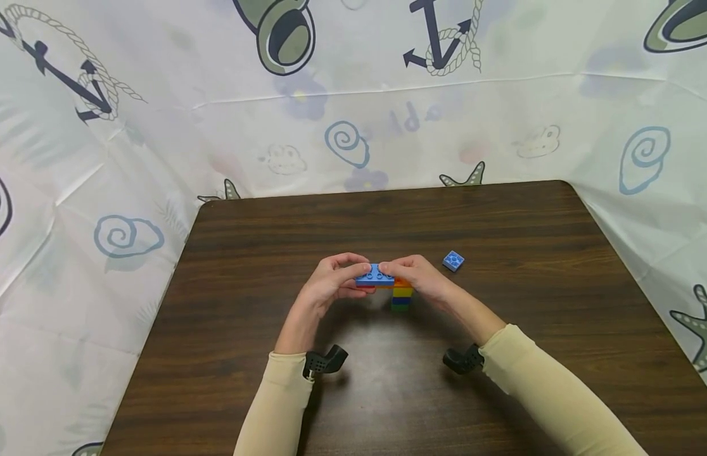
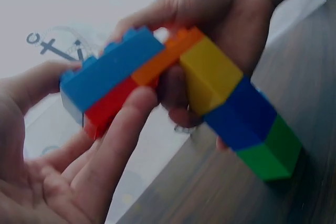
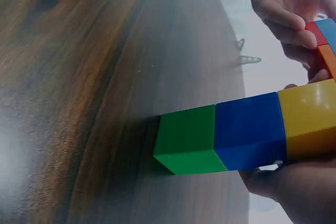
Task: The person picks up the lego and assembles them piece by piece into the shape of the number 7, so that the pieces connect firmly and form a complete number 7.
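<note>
A tower of toy building bricks stands upright on the table, green (image 3: 186,137) at the bottom, then dark blue (image 3: 249,129) and yellow (image 2: 210,74). An orange brick (image 2: 168,56) lies across the top and juts left. Over its outer part sits a light blue brick (image 1: 374,278), with a red brick (image 2: 107,103) beneath that one's left end. My left hand (image 1: 329,282) pinches the light blue and red bricks at this end, thumb on top and fingers below. My right hand (image 1: 420,277) grips the upper tower, fingers curling around by the yellow brick, thumb at the light blue brick.
A loose blue brick (image 1: 453,261) lies on the dark wooden table (image 1: 502,221), just beyond my right hand. Black wrist cameras (image 1: 326,361) are strapped at both sleeves. A printed white curtain (image 1: 228,139) hangs behind and beside the table.
</note>
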The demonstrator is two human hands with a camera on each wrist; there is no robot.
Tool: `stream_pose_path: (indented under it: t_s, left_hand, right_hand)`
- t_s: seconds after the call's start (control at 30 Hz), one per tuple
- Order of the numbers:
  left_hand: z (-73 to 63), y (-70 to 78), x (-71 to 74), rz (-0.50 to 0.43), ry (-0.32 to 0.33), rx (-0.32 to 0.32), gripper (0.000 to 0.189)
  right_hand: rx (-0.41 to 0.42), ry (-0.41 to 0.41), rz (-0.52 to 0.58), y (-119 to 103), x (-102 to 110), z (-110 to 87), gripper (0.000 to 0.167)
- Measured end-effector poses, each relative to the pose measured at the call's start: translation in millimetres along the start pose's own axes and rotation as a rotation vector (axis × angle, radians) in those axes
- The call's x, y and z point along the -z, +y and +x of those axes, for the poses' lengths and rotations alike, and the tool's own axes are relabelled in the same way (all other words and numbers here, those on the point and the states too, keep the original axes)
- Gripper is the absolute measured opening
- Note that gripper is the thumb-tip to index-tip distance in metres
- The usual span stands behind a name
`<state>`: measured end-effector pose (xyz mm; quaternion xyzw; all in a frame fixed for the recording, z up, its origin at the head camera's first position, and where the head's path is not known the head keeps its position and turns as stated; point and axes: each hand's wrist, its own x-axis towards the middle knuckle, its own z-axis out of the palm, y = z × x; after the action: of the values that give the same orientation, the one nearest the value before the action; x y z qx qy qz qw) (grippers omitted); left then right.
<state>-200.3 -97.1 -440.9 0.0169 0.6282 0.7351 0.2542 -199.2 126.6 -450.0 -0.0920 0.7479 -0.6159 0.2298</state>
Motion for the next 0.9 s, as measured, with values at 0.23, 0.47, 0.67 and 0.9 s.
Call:
stream_pose_path:
  t_s: [0.23, 0.47, 0.67, 0.9]
  left_hand:
    - [1.2, -2.2, 2.7, 0.079, -0.071, -0.020, 0.035]
    - [-0.2, -8.0, 3.3, 0.097, -0.093, -0.083, 0.049]
    - [-3.8, -12.9, 5.0, 0.140, -0.118, -0.164, 0.039]
    - [-0.8, -23.7, -0.1, 0.205, -0.067, -0.319, 0.041]
  right_hand:
    - [0.011, 0.010, -0.048, 4, 1, -2.7, 0.048]
    - [0.112, 0.013, -0.125, 6, 3, -5.5, 0.049]
    - [0.226, 0.078, -0.197, 8, 5, -11.5, 0.037]
    - [0.269, 0.156, -0.272, 8, 8, -18.1, 0.030]
